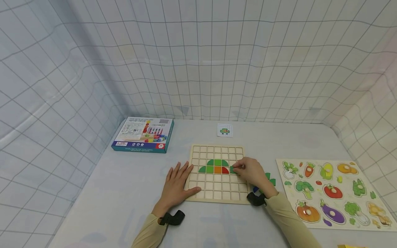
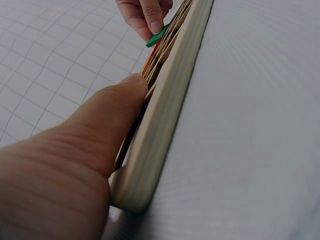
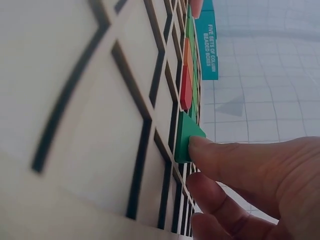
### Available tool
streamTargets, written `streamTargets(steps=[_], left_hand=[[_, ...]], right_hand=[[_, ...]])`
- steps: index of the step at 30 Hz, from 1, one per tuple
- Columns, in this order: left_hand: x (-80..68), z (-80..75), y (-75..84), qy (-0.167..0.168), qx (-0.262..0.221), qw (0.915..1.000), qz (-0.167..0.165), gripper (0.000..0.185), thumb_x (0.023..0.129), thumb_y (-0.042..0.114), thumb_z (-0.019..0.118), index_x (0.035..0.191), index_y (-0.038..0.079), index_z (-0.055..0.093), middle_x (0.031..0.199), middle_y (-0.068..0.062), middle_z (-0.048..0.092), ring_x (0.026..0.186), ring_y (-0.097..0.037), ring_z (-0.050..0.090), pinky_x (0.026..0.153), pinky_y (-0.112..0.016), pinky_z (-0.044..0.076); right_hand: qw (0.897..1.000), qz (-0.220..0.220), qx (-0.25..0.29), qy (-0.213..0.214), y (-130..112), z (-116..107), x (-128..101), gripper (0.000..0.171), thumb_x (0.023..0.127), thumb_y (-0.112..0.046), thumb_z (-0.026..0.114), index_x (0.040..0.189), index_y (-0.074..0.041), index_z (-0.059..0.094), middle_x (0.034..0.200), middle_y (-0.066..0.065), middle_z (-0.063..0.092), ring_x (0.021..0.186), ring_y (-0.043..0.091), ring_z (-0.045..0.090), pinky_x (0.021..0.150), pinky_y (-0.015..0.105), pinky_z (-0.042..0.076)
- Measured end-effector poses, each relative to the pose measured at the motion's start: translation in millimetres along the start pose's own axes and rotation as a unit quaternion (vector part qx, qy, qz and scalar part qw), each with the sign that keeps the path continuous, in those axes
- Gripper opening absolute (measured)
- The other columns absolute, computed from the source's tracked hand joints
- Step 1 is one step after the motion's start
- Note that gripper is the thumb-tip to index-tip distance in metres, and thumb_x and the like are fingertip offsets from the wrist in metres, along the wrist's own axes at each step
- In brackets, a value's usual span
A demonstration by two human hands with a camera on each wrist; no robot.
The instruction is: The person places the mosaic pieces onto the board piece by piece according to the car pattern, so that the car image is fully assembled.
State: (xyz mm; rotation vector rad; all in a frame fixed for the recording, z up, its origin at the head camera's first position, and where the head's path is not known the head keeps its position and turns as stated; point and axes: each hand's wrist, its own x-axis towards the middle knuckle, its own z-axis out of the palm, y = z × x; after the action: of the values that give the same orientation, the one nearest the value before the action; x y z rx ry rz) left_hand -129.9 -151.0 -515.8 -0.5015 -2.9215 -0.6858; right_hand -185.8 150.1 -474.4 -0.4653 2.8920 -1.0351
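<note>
Fingers of the right hand [image 1: 252, 172] pinched a green tile [image 3: 187, 136] at the grid board [image 1: 217, 193], beside the red and orange pieces. The left hand [image 1: 178, 184] lay flat, fingers spread, steadying the board's edge on the counter [image 1: 108, 193]. Small, stiff and light, the tile looked best gripped by its edges.

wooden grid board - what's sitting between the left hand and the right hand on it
In the head view, coloured tiles lie in the wooden grid board between the left hand and the right hand, which pinches a green piece.
</note>
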Motion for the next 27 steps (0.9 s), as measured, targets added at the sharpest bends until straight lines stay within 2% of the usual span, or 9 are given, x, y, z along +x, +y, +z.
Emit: streamTargets(steps=[8, 16, 20, 27], left_hand=[[0.1, 0.7, 0.6, 0.003, 0.000, 1.0000, 0.001, 0.089, 0.079, 0.062, 0.062, 0.149, 0.015, 0.034, 0.154, -0.004, 0.026, 0.143, -0.029, 0.009, 0.111, -0.050, 0.002], [-0.4, 1.3, 0.6, 0.022, -0.001, 0.9997, 0.013, 0.088, 0.079, 0.060, 0.065, 0.147, 0.013, 0.038, 0.152, -0.008, 0.030, 0.141, -0.033, 0.014, 0.110, -0.054, 0.006], [-0.5, 0.5, 1.0, 0.016, 0.002, 0.9998, 0.009, 0.087, 0.079, 0.060, 0.064, 0.147, 0.013, 0.037, 0.152, -0.007, 0.029, 0.142, -0.033, 0.012, 0.110, -0.053, 0.005], [-0.2, -1.4, 2.4, 0.008, 0.002, 1.0000, 0.002, 0.087, 0.079, 0.060, 0.063, 0.147, 0.013, 0.037, 0.153, -0.007, 0.029, 0.142, -0.033, 0.011, 0.111, -0.053, 0.004]], right_hand=[[1.000, 0.004, 0.007, -0.015, -0.2, -2.1, 0.5, 0.006, 0.083, -0.013, 0.073, 0.088, -0.011, 0.075, 0.081, -0.005, 0.064, 0.072, 0.012, 0.057, 0.063, 0.033, 0.048], [0.999, 0.004, 0.025, -0.029, 4.1, -2.2, 2.9, 0.002, 0.085, -0.011, 0.071, 0.085, -0.011, 0.073, 0.077, -0.007, 0.062, 0.070, 0.011, 0.055, 0.063, 0.032, 0.047], [0.999, 0.006, 0.036, -0.036, 4.8, -2.4, 2.8, 0.004, 0.086, -0.012, 0.070, 0.082, -0.012, 0.072, 0.074, -0.007, 0.060, 0.066, 0.011, 0.052, 0.060, 0.031, 0.044], [0.998, 0.019, 0.037, -0.039, 3.0, -1.3, 1.5, 0.006, 0.085, -0.016, 0.072, 0.084, -0.009, 0.072, 0.072, -0.007, 0.058, 0.062, 0.012, 0.051, 0.057, 0.030, 0.042]])
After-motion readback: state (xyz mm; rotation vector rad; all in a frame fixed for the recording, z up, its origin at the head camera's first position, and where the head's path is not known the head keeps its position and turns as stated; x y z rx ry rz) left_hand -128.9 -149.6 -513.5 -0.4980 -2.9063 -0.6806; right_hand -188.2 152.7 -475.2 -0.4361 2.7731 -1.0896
